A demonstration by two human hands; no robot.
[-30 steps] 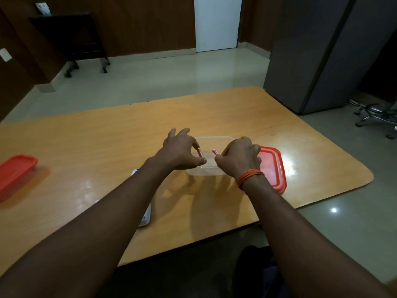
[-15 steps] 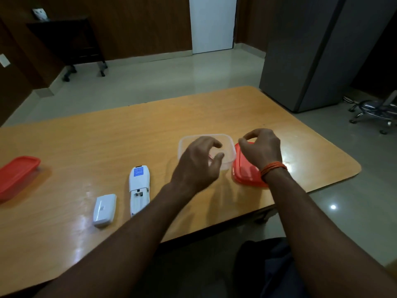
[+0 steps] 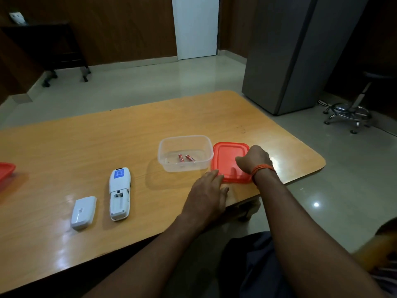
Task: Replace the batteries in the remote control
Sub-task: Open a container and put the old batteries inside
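A white remote control (image 3: 119,193) lies face down on the wooden table (image 3: 86,143), its battery bay open and bare. Its white battery cover (image 3: 83,212) lies just to its left. Two red batteries (image 3: 181,157) (image 3: 190,157) rest in the clear plastic container (image 3: 165,166). A red lid (image 3: 227,162) lies flat against the container's right side. My right hand (image 3: 253,159) sits on the lid's right part, thumb on top and fingers curled over its far edge. My left hand (image 3: 207,194) is flat, with its fingertips touching the lid's near left corner.
A second red lid (image 3: 6,171) pokes in at the table's left edge. A grey cabinet (image 3: 300,50) and a chair base (image 3: 348,112) stand on the floor to the right. The table's front edge runs just under my left wrist.
Both hands held a red battery each over the container a second ago. The batteries now lie inside it, and both hands have moved right onto the red lid.
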